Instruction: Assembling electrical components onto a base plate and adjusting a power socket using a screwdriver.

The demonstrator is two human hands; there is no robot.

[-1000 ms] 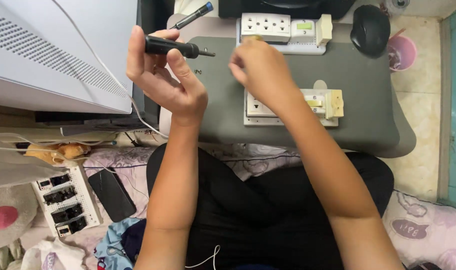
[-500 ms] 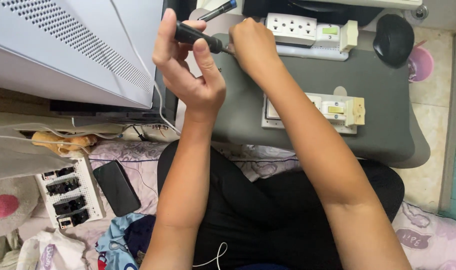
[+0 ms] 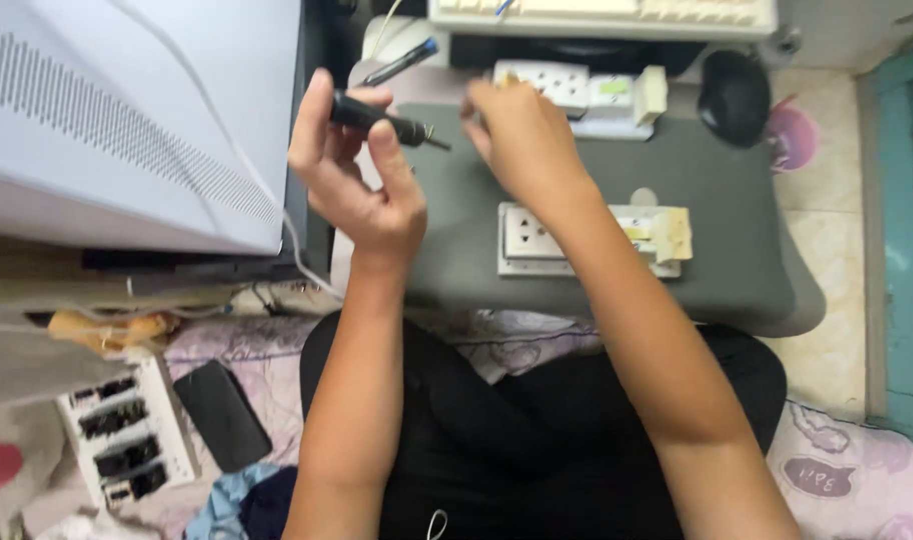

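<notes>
Left hand (image 3: 361,175): black screwdriver (image 3: 381,120) gripped, tip pointing right.
Right hand (image 3: 516,135): fingers curled; grasp cannot be told.
Below: white socket plate (image 3: 531,238) on grey pad (image 3: 716,270).

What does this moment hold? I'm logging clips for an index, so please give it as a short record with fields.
Setting: seated person, grey lap board over the legs
Left hand: grips a black screwdriver, tip pointing toward the right hand
Right hand: raised close to the tip, fingers curled; anything held is hidden
On board: white socket plate near the right forearm, a second socket unit at the far edge, black mouse
Beside the left leg: white bit tray, black phone
</notes>
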